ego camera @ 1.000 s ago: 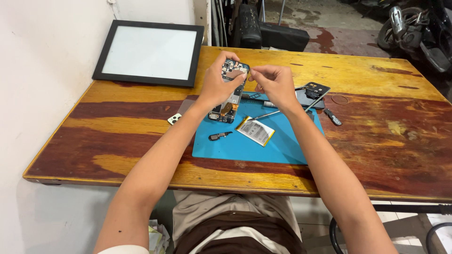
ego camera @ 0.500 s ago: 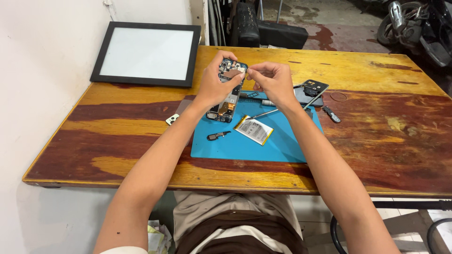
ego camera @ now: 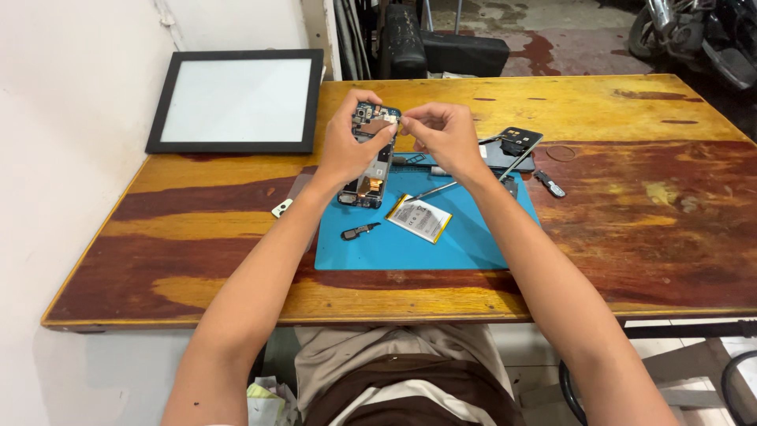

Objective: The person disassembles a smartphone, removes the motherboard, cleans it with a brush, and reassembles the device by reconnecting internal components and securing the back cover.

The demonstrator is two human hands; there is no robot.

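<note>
My left hand (ego camera: pixel 352 147) grips an opened phone body (ego camera: pixel 371 175) with its circuit board showing, held upright above a blue work mat (ego camera: pixel 465 237). My right hand (ego camera: pixel 445 136) pinches with thumb and finger at the phone's top right corner, on a very small part (ego camera: pixel 392 118) that I cannot make out clearly. On the mat below lie a flat battery (ego camera: pixel 419 218) with a yellow edge, a small dark part (ego camera: pixel 360 231) and a thin metal tool (ego camera: pixel 432 190).
A black-framed white panel (ego camera: pixel 236 101) lies at the table's back left. A dark phone back cover (ego camera: pixel 512 148) and a small black piece (ego camera: pixel 551 184) sit right of the mat. A small white part (ego camera: pixel 281 208) lies left of it. The wooden table (ego camera: pixel 646 229) ends near my lap.
Both hands and the phone body stay almost where they were; my right fingers have closed in a little at the phone's top corner.
</note>
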